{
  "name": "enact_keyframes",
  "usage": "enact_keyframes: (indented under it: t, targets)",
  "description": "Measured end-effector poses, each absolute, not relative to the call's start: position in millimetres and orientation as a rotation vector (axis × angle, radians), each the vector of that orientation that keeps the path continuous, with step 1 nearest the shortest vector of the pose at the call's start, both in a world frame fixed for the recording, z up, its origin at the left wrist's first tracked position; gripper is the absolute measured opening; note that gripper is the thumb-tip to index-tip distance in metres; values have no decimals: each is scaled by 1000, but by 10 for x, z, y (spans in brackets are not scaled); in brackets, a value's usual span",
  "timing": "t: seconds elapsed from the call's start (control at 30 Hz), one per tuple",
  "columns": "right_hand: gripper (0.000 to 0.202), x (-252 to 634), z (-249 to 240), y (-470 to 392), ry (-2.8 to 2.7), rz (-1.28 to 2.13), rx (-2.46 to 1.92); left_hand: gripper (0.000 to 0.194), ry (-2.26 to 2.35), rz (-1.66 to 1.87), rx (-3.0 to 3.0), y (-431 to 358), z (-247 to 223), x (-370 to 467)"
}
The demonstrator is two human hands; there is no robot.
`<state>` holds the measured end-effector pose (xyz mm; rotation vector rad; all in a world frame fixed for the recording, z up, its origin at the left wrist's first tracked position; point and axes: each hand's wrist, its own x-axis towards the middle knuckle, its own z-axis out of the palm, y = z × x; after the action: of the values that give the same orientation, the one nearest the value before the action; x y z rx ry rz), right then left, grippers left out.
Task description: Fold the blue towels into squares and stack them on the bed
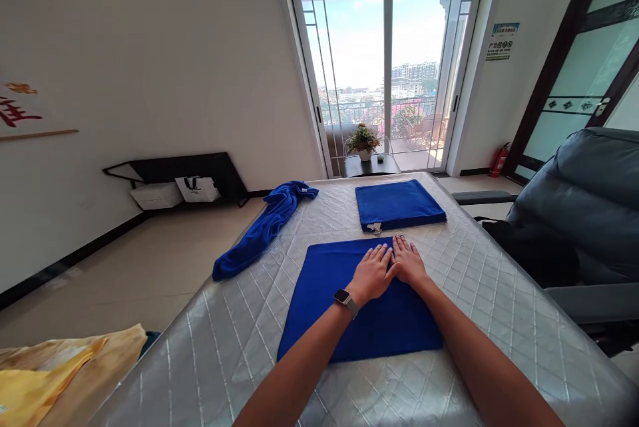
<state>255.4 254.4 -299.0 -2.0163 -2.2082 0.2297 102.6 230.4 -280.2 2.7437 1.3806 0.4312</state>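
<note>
A blue cloth (319, 307), spread flat in a rough rectangle, lies on the silver quilted mattress (239, 360) in front of me. My left hand (372, 274) rests palm down on it near its far edge, fingers stretched out, a watch on the wrist. Beside it my right hand (408, 261) also lies flat on the cloth at the far edge, its fingers extended and close to the left hand. Just beyond them sits a neat stack of folded blue cloths (399, 204) with a white tag at its near edge. At the far left a crumpled blue cloth (269, 227) lies along the mattress edge.
A dark armchair (574, 207) stands close on the right. Yellow and tan fabric (64, 374) is at the lower left. Against the left wall are a black folded frame (190, 171) and a white bag (197, 189). A potted plant (364, 141) stands by the glass door.
</note>
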Motion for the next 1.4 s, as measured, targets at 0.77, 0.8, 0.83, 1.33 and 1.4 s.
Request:
enact_keyframes:
  t: [0.77, 0.8, 0.83, 1.33, 1.4]
  targets:
    - [68, 2540, -3034, 2572, -2159, 225, -2063, 82, 2166, 372, 2252, 2643, -3073, -689]
    - [68, 2543, -3039, 2576, -2164, 222, -2069, 82, 2164, 382, 2248, 2639, -3074, -675]
    - [68, 2548, -3044, 2580, -2168, 221, -2077, 81, 2158, 394, 2250, 2638, -3073, -665]
    - [67, 2647, -3063, 2621, -2162, 242, -2099, 74, 2123, 501, 2223, 2689, -3108, -703]
    - [65, 2705, -3067, 2641, -2119, 250, -2062, 66, 2136, 536, 2198, 2723, -3071, -749]
